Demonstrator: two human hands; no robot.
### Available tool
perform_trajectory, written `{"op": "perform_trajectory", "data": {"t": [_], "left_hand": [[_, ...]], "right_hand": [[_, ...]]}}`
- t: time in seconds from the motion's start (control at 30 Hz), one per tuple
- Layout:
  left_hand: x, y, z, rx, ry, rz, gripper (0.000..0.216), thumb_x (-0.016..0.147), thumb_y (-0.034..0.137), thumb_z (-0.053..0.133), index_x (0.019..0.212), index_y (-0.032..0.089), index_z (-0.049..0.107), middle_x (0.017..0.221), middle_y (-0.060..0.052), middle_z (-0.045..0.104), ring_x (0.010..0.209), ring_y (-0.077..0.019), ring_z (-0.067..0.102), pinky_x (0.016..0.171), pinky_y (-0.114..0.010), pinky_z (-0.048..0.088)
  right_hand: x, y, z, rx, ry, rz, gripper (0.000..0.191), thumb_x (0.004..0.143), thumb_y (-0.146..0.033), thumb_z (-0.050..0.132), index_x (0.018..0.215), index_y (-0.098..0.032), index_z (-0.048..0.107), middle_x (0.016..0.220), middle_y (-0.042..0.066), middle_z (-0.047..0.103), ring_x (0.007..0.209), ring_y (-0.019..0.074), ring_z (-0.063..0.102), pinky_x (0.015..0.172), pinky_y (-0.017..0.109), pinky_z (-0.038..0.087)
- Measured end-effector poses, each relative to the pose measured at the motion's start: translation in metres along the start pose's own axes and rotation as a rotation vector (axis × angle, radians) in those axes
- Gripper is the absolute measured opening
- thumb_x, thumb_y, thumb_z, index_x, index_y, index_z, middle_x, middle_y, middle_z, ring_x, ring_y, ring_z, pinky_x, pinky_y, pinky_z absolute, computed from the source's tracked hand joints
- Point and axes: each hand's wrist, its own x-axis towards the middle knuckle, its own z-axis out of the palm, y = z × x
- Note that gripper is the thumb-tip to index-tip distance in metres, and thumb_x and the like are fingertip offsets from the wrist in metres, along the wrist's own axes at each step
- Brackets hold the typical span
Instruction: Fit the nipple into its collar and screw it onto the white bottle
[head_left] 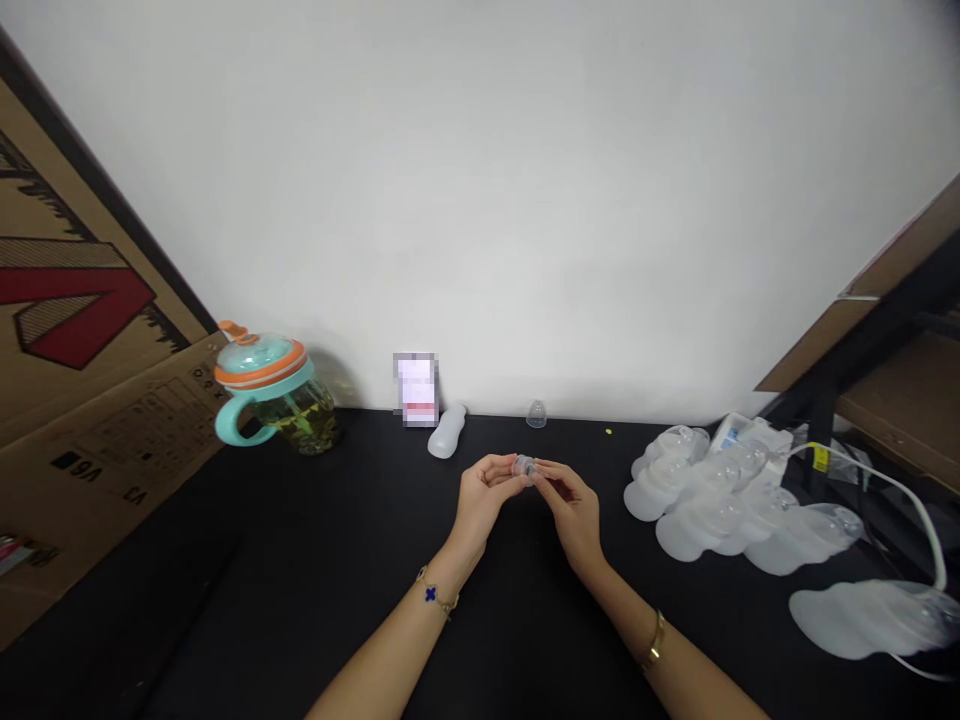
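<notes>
My left hand (481,492) and my right hand (574,503) meet over the middle of the black table (315,570). Together they pinch a small clear plastic part (525,467) between the fingertips. A white bottle (447,431) lies on its side just beyond my left hand. A small clear dome-shaped teat (535,413) stands near the wall, behind the held part.
A lidded cup with teal handle and orange ring (270,392) stands at the back left beside a cardboard box (82,350). A small card (416,389) leans on the wall. Several white bottles in clear bags (720,500) lie at the right, with a white cable (911,500).
</notes>
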Motion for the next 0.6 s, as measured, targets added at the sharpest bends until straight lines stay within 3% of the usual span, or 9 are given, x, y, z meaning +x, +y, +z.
{"op": "perform_trajectory", "data": {"t": [0.6], "left_hand": [[-0.001,0.0025,0.0007,0.007,-0.003,-0.004,0.043,0.056,0.027,0.092,0.091,0.013,0.073,0.087,-0.009,0.079,0.079,-0.0203,0.074,0.077,-0.03,0.058]], "right_hand": [[0.0003,-0.0052,0.0001,0.007,-0.005,0.016,0.021,0.084,-0.043,0.071,0.089,-0.024,0.078,0.1,0.007,0.076,0.096,0.027,0.069,0.086,0.041,0.055]]}}
